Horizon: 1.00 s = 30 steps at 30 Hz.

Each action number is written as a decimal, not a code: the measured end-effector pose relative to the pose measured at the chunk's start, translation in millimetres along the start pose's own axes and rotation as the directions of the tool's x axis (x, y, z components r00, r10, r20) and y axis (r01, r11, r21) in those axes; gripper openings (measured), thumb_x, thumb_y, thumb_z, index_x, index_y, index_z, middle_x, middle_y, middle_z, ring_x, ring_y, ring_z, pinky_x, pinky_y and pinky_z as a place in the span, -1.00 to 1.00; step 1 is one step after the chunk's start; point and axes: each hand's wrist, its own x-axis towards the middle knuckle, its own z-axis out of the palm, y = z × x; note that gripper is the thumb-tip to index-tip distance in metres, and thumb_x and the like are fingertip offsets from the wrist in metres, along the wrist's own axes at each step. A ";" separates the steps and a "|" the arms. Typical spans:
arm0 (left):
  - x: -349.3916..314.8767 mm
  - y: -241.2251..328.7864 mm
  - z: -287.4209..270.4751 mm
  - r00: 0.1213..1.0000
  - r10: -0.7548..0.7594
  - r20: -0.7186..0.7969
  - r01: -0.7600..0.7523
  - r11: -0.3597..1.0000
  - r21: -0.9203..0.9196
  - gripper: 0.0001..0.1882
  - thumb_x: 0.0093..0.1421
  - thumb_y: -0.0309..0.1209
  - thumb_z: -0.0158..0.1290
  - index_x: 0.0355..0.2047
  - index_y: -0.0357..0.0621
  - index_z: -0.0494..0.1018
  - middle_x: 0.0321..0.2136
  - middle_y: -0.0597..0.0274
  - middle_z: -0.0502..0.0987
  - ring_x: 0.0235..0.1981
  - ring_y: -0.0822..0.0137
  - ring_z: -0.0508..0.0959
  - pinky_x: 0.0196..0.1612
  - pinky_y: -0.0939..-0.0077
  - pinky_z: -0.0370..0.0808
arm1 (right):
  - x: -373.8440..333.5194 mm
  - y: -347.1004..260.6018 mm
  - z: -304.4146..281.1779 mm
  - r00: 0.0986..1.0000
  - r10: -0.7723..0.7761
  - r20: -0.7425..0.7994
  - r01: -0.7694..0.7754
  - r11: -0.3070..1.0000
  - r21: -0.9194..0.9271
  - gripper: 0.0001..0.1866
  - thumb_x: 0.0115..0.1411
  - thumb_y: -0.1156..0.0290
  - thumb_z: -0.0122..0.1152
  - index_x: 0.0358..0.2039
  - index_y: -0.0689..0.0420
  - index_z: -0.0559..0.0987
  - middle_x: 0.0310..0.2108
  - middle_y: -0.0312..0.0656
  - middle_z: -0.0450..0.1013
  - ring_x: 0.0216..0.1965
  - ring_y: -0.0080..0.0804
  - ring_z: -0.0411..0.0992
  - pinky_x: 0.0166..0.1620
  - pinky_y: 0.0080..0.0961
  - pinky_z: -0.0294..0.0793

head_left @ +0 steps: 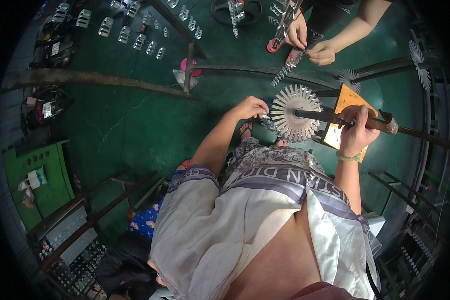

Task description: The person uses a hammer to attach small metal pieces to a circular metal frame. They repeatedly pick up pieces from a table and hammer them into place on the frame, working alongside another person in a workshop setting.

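Note:
A round metal disc point(297, 113) with many flat prongs around its rim sits on a dark metal bar point(319, 116) in front of me. Close to the disc's left edge is my left hand point(251, 108), its thumb and fingertips pinched together. What they pinch is too small to make out; shiny metal pieces point(270, 125) hang just below them. My right hand point(356, 132) has its fingers curled around the bar, to the right of the disc. Behind that hand stands a tilted orange-yellow plate point(346, 100), partly covered by it.
Across from me, another person's hands point(321, 52) handle a string of small metal pieces point(284, 73). A metal frame rail point(255, 69) crosses between us. More pronged discs point(350, 79) are at right. Shiny metal parts point(106, 26) hang at upper left, and a green cabinet point(40, 175) stands left.

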 end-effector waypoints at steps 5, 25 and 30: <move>1.2 3.7 1.6 1.000 -0.022 0.014 0.021 0.999 0.038 -0.89 0.05 -0.58 0.03 -0.40 -0.27 0.53 -0.50 0.23 0.56 -0.53 0.50 0.53 -0.54 0.66 0.41 | 2.0 2.2 -3.2 1.000 0.013 -0.002 -0.013 1.000 -0.001 -0.77 0.22 0.51 -0.02 -0.59 0.25 0.31 -0.73 -0.21 0.21 -0.70 -0.45 0.23 -0.60 -0.51 0.30; 13.0 -13.1 2.6 0.992 0.047 0.118 -0.030 0.989 -0.143 -0.87 0.07 -0.69 -0.08 -0.36 -0.27 0.27 -0.48 0.12 0.51 -0.48 0.41 0.52 -0.41 0.58 0.48 | 1.3 1.7 -1.9 0.998 0.056 -0.027 -0.055 0.998 0.012 -0.75 0.23 0.48 -0.02 -0.59 0.23 0.30 -0.74 -0.20 0.23 -0.71 -0.43 0.24 -0.60 -0.49 0.31; 14.3 -7.4 0.5 0.991 0.008 0.130 0.007 0.993 -0.115 -0.84 0.06 -0.70 -0.07 -0.36 -0.24 0.23 -0.47 0.10 0.51 -0.44 0.39 0.53 -0.37 0.57 0.46 | 0.1 3.6 -3.1 0.997 0.068 -0.041 -0.068 0.998 0.000 -0.73 0.23 0.48 -0.04 -0.61 0.23 0.27 -0.74 -0.20 0.19 -0.70 -0.42 0.22 -0.60 -0.49 0.30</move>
